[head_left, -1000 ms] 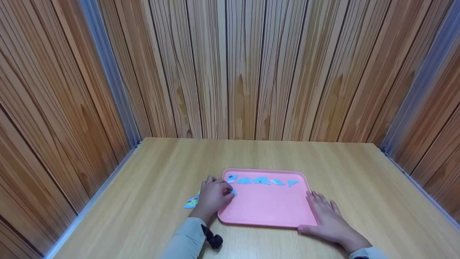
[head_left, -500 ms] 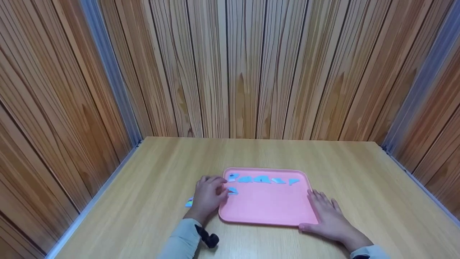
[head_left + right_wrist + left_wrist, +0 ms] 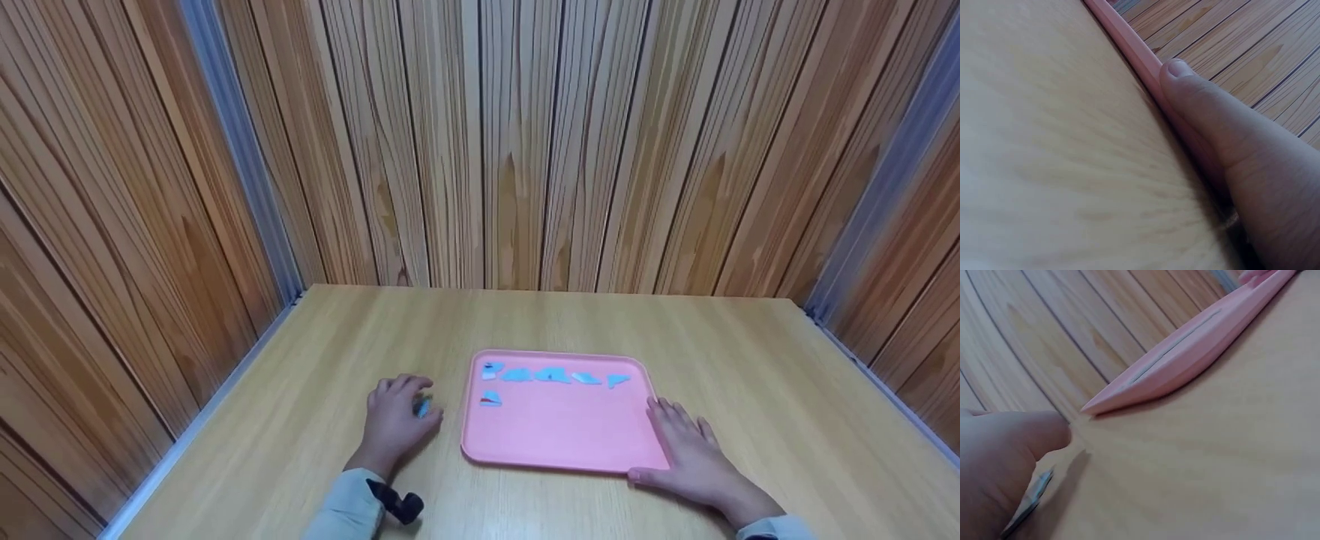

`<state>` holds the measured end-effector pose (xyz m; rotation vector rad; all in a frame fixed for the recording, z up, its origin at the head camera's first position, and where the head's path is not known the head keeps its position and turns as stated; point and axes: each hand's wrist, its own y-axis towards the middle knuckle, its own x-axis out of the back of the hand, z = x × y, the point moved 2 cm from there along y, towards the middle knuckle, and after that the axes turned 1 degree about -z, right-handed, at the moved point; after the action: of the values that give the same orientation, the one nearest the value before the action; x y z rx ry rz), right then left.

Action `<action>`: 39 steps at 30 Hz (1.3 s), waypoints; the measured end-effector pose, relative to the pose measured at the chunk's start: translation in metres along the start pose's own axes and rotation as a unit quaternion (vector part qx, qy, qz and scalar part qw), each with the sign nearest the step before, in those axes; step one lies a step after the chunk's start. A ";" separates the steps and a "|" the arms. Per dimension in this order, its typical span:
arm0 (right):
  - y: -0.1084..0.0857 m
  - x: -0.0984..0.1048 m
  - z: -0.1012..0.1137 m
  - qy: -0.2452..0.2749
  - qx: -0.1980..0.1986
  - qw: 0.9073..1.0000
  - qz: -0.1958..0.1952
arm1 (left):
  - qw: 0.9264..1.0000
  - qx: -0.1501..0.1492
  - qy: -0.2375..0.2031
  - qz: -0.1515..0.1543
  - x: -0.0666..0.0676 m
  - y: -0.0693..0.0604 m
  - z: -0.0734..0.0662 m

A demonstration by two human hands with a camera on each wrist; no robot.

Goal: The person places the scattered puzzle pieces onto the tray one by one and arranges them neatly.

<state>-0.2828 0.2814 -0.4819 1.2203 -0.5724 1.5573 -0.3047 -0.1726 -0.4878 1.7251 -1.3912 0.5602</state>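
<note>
On the table, my left hand [image 3: 394, 420] arches over some small blue and green flat pieces [image 3: 422, 407], which look like jigsaw pieces. Its thumb and fingers stand apart and mostly hide them. The left wrist view has the thumb [image 3: 1053, 433] above a flat piece [image 3: 1033, 498] lying on the wood. A pink tray [image 3: 562, 435] lies to the right of this hand, with a row of several light-blue pieces [image 3: 553, 374] along its far side. Another piece [image 3: 490, 399] with a red patch sits below the row's left end. My right hand [image 3: 694, 465] rests against the tray's right edge, fingers straight.
A wood-grain table [image 3: 540, 322] carries everything. Plank-patterned walls [image 3: 510, 150] rise behind it and at both sides. A black device [image 3: 401, 506] is strapped at the left wrist, over a light sleeve [image 3: 345, 506].
My left hand has let go of the piece with the red patch on the tray and moved left, off the tray, to the pieces on the table. The right hand stays at the tray.
</note>
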 end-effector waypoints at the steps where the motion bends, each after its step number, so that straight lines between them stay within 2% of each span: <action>1: 0.000 0.000 0.000 -0.001 0.001 1.000 0.000 | 1.000 0.004 0.003 0.000 0.002 -0.001 0.003; 8: -0.001 -0.001 0.000 0.013 0.006 1.000 -0.008 | 0.999 0.018 0.043 -0.008 0.006 -0.008 0.013; 15: -0.001 -0.001 0.000 0.010 0.001 1.000 0.000 | 0.998 0.035 0.052 0.005 0.009 -0.013 0.018; 28: 0.000 -0.001 -0.001 0.004 0.000 1.000 0.002 | 0.997 0.010 0.073 0.008 0.013 -0.015 0.017; 36: 0.001 -0.001 -0.001 0.004 0.001 1.000 0.000 | 0.996 0.001 0.086 -0.020 0.014 -0.016 0.015; 39: 0.001 -0.002 -0.001 0.001 0.000 1.000 0.000 | 0.995 0.006 0.100 -0.017 0.015 -0.016 0.014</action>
<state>-0.2842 0.2816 -0.4838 1.2186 -0.5695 1.5589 -0.2875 -0.1919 -0.4898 1.6506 -1.2173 0.7045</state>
